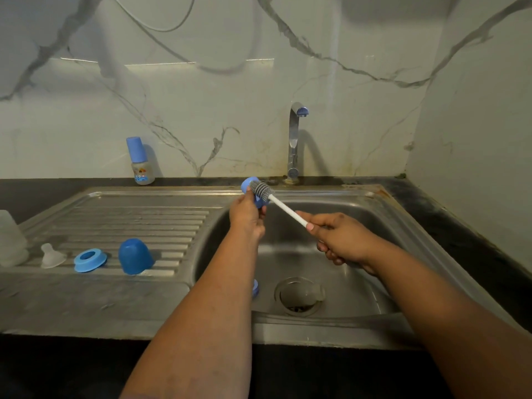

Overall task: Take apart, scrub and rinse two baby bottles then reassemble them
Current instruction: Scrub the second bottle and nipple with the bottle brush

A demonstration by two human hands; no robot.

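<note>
The wall [201,90] is white marble with grey veins. The bottle [141,164] has a blue cap and a clear body printed in red and blue. On the ribbed steel drainboard [138,217] lie a dark blue dome cap [135,256], a light blue ring [89,260], a translucent white teat [51,256] and a clear bottle body [11,240]. The brush [263,191] has grey bristles on a white handle, against a blue part [248,184]. The counter [460,226] is black; the tap [295,139] is chrome.

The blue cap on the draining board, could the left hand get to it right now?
Probably not at once. The path to the blue cap on the draining board looks free, but the left hand grips a blue bottle part that the brush is scrubbing, so it would have to put that down first.
</note>
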